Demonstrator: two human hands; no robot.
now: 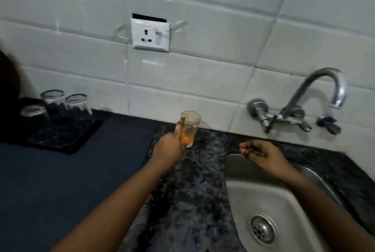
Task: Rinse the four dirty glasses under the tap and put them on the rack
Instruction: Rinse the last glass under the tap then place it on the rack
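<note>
The head camera looked down over a dark speckled tabletop (203, 170) against a white tiled wall (203, 69); one dirty glass (189, 127), clear, upright and smeared orange near its base, stood or hung just above the tabletop's back edge, left of the sink (274, 201); the left hand (169, 148) gripped it, fingers (179, 127) curled round its left side, the glass rising beyond the knuckles; the right hand (261, 153) hovered over the sink's rear rim, loosely curled and holding nothing, well apart from the glass; a chrome tap (324, 93) arched from the wall at right; far left, three clean glasses (60, 107) sat upside down on a black rack (67, 138); a white socket (150, 35) was on the wall.
</note>
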